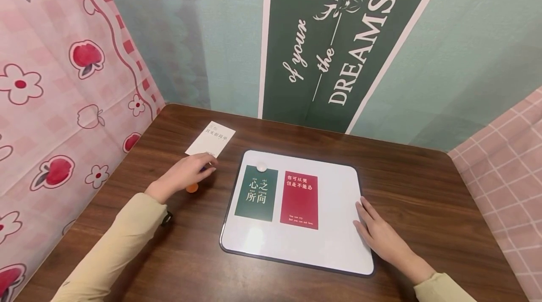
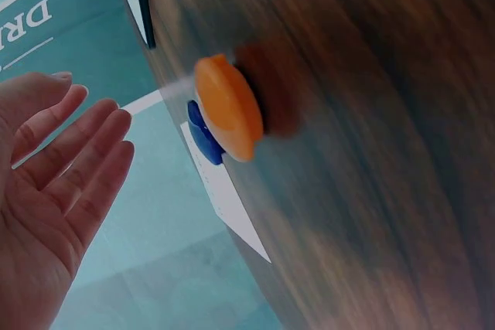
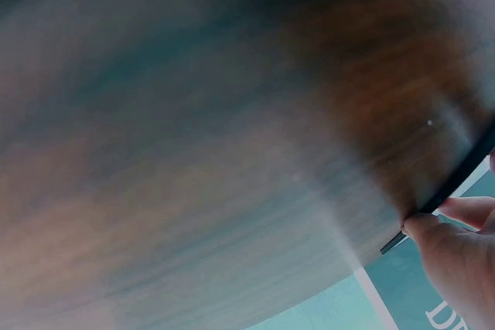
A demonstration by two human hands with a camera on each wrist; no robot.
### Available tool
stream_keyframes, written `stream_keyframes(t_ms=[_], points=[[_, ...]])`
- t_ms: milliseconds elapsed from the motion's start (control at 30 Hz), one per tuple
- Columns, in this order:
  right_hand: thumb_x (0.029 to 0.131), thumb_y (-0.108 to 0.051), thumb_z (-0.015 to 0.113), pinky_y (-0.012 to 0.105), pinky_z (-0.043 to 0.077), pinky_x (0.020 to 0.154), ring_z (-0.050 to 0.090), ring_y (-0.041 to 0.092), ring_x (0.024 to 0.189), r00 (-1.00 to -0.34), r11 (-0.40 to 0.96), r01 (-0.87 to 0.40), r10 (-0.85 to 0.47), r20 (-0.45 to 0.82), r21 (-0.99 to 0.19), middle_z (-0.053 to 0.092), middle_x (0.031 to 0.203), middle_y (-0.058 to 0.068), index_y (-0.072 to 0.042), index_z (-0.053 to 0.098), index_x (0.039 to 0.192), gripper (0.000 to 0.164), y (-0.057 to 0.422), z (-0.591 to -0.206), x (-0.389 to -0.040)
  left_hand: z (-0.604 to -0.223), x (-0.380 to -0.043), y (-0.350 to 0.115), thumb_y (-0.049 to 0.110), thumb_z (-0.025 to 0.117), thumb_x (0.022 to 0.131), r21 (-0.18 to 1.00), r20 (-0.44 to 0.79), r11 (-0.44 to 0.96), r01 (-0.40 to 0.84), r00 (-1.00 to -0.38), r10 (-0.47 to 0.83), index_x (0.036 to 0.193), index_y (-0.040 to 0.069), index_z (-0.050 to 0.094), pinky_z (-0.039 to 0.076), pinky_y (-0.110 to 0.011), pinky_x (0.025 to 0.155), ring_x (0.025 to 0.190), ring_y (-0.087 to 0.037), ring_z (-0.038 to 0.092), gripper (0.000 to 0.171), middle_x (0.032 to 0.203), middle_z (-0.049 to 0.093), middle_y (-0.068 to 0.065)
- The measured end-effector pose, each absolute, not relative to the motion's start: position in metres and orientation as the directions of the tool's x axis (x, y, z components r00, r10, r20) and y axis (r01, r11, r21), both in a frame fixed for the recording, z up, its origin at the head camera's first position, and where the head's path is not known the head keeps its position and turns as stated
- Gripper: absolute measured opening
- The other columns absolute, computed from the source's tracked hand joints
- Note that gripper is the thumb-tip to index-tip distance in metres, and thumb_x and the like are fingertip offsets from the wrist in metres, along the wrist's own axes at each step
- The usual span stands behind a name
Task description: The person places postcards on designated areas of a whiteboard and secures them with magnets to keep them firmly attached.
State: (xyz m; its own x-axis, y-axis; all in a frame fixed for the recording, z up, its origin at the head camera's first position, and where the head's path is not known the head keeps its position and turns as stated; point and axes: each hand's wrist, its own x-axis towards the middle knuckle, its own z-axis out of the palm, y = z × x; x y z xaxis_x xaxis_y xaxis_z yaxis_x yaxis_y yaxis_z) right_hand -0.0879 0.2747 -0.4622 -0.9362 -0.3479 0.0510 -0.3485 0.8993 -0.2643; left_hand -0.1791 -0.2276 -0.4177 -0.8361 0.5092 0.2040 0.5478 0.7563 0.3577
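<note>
Over the left part of the table, my left hand (image 1: 190, 172) reaches out with loosely bent fingers. In the left wrist view that palm holds nothing. Close to it on the wood are an orange magnet-like button (image 2: 228, 106) and a blue one (image 2: 204, 135), the blue one mostly hidden by the hand in the head view. A whiteboard (image 1: 338, 217) lies flat, carrying a green card (image 1: 258, 205) and a red card (image 1: 299, 203) side by side. One white round magnet (image 1: 261, 167) sits at the green card's top edge. My right hand (image 1: 383, 236) rests on the board's right edge, its thumb at the dark frame.
Behind my left hand a white printed card (image 1: 210, 139) lies on the brown wooden table (image 1: 406, 175). A green and teal curtain (image 1: 228, 34) hangs along the back edge. Pink patterned cloth (image 1: 63, 104) closes the left side, and pink grid cloth (image 1: 508, 165) the right.
</note>
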Motion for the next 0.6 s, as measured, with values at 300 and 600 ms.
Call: stream_keyframes(t_ms=[300, 600], points=[[0.094, -0.024, 0.053, 0.054, 0.038, 0.092, 0.039, 0.045, 0.123, -0.938, 0.901, -0.343, -0.344, 0.046, -0.266, 0.028, 0.142, 0.029, 0.009, 0.038, 0.134, 0.054, 0.276, -0.462, -0.089, -0.421, -0.184, -0.236, 0.009, 0.066, 0.084, 0.407, 0.189, 0.773, 0.486, -0.873, 0.450, 0.100, 0.001, 0.063, 0.050, -0.041, 0.079, 0.083, -0.022, 0.060, 0.018, 0.095, 0.064, -0.010], [0.093, -0.023, 0.055, 0.054, 0.038, 0.092, 0.039, 0.045, 0.122, -0.935, 0.898, -0.352, -0.351, 0.053, -0.265, 0.029, 0.142, 0.029, 0.009, 0.039, 0.134, 0.054, 0.277, -0.461, -0.089, -0.420, -0.186, -0.239, 0.010, 0.066, 0.084, 0.426, 0.180, 0.800, 0.422, -0.906, 0.382, 0.100, -0.002, 0.063, 0.050, -0.041, 0.076, 0.084, -0.024, 0.061, 0.020, 0.095, 0.065, -0.013]])
